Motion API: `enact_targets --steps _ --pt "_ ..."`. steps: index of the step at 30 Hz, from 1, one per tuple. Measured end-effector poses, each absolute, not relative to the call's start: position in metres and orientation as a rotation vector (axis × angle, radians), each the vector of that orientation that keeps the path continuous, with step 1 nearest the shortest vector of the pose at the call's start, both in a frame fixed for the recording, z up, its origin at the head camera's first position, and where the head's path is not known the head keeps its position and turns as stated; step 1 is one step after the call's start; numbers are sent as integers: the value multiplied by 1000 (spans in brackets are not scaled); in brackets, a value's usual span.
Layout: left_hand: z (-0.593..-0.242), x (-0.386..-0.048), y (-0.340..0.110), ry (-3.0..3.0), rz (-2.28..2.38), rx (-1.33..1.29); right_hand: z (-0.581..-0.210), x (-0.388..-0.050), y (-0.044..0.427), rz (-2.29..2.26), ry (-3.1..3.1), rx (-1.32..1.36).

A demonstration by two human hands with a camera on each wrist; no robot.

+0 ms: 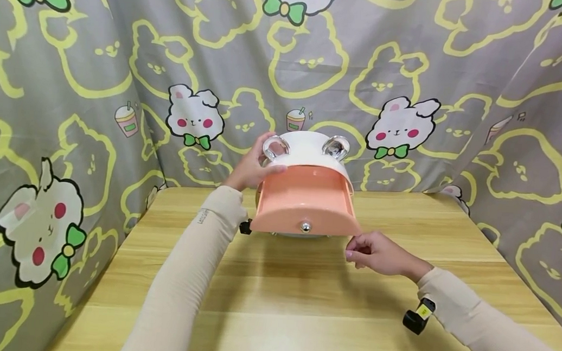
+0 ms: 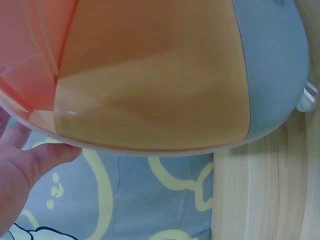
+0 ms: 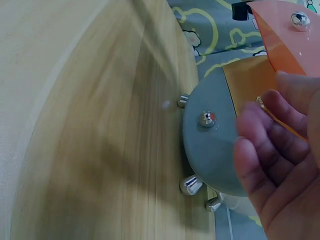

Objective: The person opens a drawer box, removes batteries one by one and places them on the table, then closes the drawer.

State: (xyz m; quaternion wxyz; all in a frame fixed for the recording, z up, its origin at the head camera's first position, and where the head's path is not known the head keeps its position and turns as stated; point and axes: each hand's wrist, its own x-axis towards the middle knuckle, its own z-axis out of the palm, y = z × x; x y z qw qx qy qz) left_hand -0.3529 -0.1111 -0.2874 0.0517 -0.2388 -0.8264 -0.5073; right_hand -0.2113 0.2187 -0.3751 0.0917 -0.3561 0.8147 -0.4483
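"Drawer cabinet (image 1: pixel 305 146): where does it stand?"

"On the wood-grain table (image 1: pixel 271 316), at its 12 o'clock as the person looks, with a grey patterned curtain (image 1: pixel 310 41) behind. It has a rounded white shell and 2 silver ears (image 1: pixel 335 148), at 11 and 1 o'clock."

"And its drawers?"

"3 show. The coral top drawer (image 1: pixel 280 219) stands well out, with a silver knob (image 1: pixel 305 227) on its front. Below it, the tan middle drawer (image 2: pixel 155 75) and the blue-grey bottom drawer (image 3: pixel 215 155) look pushed in. Silver feet (image 3: pixel 191 185) carry the cabinet."

"Left hand (image 1: pixel 253 165)?"

"At the cabinet's 10 o'clock, beside the ear on that side. The fingers go round the shell and the thumb presses the rim, so it grips the cabinet."

"Right hand (image 1: pixel 380 253)?"

"At 4 o'clock, close to the top drawer's front corner. Its fingers are curled in; I cannot tell whether they pinch anything or touch the drawer."

"What is on that arm?"

"1 beige sleeve (image 1: pixel 490 331), and 1 black wrist camera (image 1: pixel 417 316), at 5 o'clock from the hand."
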Motion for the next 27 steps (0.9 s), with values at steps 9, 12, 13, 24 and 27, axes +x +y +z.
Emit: enact_targets --steps 9,12,13,24,27 --pt "-287 -353 -111 -2491 -1549 -749 -371 -201 203 -1296 2248 -1234" --pt "-288 -352 -111 -2492 -1546 -737 -364 -196 195 -1325 2219 -1253" --pt "-288 -352 -111 -2498 -1541 -732 -361 -196 192 -1346 2208 -1253" --pt "-287 -351 -111 -2517 -1526 -719 -348 -198 169 -1624 1970 -1296" --pt "-287 -351 -111 -2516 -1524 -713 -346 -198 164 -1649 1962 -1277"
